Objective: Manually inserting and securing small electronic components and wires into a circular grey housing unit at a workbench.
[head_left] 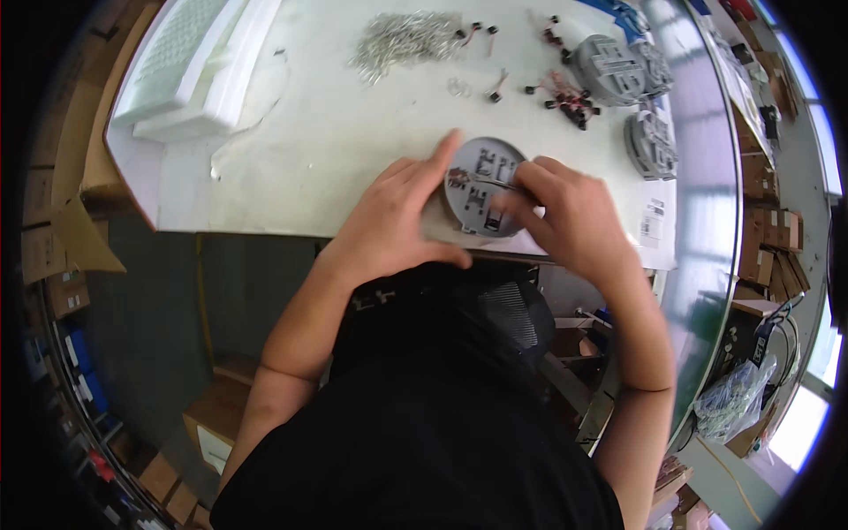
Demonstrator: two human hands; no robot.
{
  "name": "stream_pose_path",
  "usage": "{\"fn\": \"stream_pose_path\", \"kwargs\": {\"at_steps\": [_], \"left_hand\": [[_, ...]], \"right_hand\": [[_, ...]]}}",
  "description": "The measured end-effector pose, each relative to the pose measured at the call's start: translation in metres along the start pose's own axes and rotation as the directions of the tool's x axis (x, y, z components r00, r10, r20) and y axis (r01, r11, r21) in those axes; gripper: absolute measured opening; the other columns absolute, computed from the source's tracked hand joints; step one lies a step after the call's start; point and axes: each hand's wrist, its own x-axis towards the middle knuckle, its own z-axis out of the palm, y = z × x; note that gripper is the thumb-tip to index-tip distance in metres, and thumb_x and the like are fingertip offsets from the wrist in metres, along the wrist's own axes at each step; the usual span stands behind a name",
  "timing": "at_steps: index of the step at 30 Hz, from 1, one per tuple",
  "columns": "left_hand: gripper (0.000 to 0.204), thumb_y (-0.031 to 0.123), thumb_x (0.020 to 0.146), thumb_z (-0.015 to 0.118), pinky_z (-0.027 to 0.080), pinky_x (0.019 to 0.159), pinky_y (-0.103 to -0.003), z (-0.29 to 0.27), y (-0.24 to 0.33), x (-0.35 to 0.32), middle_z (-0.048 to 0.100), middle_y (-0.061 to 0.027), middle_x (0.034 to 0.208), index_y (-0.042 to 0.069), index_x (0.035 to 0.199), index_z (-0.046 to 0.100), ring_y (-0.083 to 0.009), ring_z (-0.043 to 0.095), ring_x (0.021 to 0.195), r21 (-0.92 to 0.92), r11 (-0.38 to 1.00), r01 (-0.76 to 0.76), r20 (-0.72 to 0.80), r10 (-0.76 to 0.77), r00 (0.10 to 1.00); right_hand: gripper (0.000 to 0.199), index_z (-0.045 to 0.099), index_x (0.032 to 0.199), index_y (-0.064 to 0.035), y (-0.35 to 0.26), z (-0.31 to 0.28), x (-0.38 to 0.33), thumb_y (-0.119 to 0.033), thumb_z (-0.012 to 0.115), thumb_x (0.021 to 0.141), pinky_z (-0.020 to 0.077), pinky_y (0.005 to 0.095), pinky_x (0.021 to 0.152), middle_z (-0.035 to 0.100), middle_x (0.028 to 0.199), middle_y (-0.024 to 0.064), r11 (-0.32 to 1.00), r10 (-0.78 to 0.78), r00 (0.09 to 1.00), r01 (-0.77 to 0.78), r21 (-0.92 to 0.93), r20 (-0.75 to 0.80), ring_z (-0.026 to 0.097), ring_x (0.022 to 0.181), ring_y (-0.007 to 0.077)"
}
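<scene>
Stretching across the upper view, a white table (336,115) is carrying everything at work. White foam pieces (190,79) are standing at its far left. By the near edge, the right hand (579,216) is holding its thumb and fingers bent in close together over the right side of a round grey housing; whether they are pinching anything, I cannot tell. The left hand (389,216) is spreading wide, thumb well apart from forefinger, gripping nothing that shows, just beside the housing's left side. The round grey housing (480,187) itself is lying between the two hands, its slotted face showing. More grey housings (609,69) are sitting together toward the far right. A loose pile of small shiny pieces (406,42) is spreading along the far side. Right of it, a cluster of black parts with red wires (570,102) is lying near the grey housings, and one single wired part (496,93) is resting apart.
</scene>
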Motion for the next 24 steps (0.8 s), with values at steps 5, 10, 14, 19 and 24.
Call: {"fn": "stream_pose_path", "kwargs": {"at_steps": [5,10,14,19,24], "left_hand": [[0.044,0.001,0.092,0.075,0.055,0.081,-0.029,0.005,-0.023,0.009,0.075,-0.0118,0.099,-0.001,0.135,0.067,-0.0160,0.070,0.088,-0.397,0.842,0.365,0.146,-0.335,0.931],[0.017,0.000,0.099,0.069,0.051,0.072,-0.028,0.016,0.000,0.017,0.073,-0.0071,0.093,-0.003,0.116,0.071,-0.0118,0.064,0.080,-0.423,0.858,0.290,-0.013,-0.326,0.945],[0.015,0.004,0.104,0.067,0.050,0.071,-0.028,0.008,0.013,0.012,0.072,-0.0051,0.093,-0.003,0.117,0.073,-0.0111,0.060,0.078,-0.011,0.989,0.144,-0.106,-0.145,0.984],[0.015,0.006,0.104,0.069,0.051,0.073,-0.029,0.003,-0.011,0.012,0.072,-0.0064,0.095,-0.002,0.115,0.076,-0.0138,0.061,0.079,-0.122,0.990,0.069,-0.158,-0.088,0.983],[0.018,0.007,0.100,0.074,0.051,0.072,-0.030,-0.006,-0.018,-0.002,0.073,-0.0088,0.096,0.003,0.117,0.079,-0.0177,0.064,0.080,-0.226,0.967,0.120,-0.256,-0.178,0.950]], "right_hand": [[0.054,0.071,0.130,-0.0128,-0.009,0.039,-0.033,-0.031,0.090,0.083,0.0568,0.0404,0.064,0.070,0.089,0.0043,0.998,-0.050,0.983,0.055,0.024,-0.179,0.072,0.073,0.0292],[0.055,0.070,0.131,-0.0111,0.002,0.039,-0.038,-0.017,0.092,0.081,0.0518,0.0365,0.056,0.069,0.085,0.0068,0.999,0.027,0.693,-0.035,0.004,-0.721,0.064,0.062,0.0228],[0.050,0.065,0.141,-0.0041,0.136,-0.051,-0.056,-0.018,0.084,0.096,0.0538,0.0280,0.066,0.075,0.108,0.0081,0.875,0.474,0.091,-0.164,0.456,-0.876,0.065,0.076,0.0127],[0.061,0.071,0.137,-0.0029,0.429,-0.110,-0.275,-0.039,0.084,0.090,0.0590,0.0410,0.086,0.078,0.104,0.0198,0.362,0.630,-0.176,-0.795,0.486,-0.757,0.075,0.094,0.0300],[0.051,0.074,0.128,-0.0018,0.339,-0.097,-0.186,-0.036,0.079,0.091,0.0543,0.0486,0.105,0.076,0.120,0.0249,0.142,0.602,-0.079,-0.968,0.205,-0.794,0.072,0.117,0.0412]]}}
